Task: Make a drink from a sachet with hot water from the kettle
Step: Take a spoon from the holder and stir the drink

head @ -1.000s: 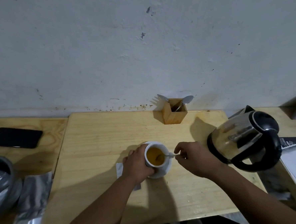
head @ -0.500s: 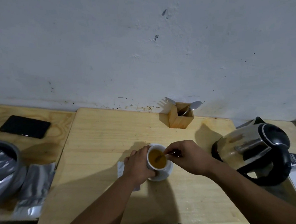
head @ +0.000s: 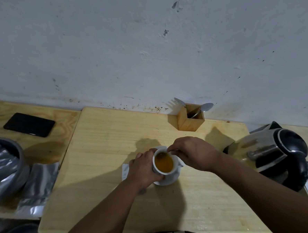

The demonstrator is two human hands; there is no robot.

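While the left hand (head: 143, 168) grips the cup (head: 164, 163) and the right hand (head: 191, 153) pinches the spoon, hard stirring could slop hot drink over the saucer (head: 173, 180).

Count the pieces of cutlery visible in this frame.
3: a fork and a spoon standing in the wooden holder by the wall, plus a stirring spoon, mostly hidden under the right hand. The holder may hide more.

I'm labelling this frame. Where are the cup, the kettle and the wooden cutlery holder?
cup (head: 164, 163): head view, on the orange drink's surface.
kettle (head: 256, 147): head view, on its steel body.
wooden cutlery holder (head: 183, 122): head view, on its front face.
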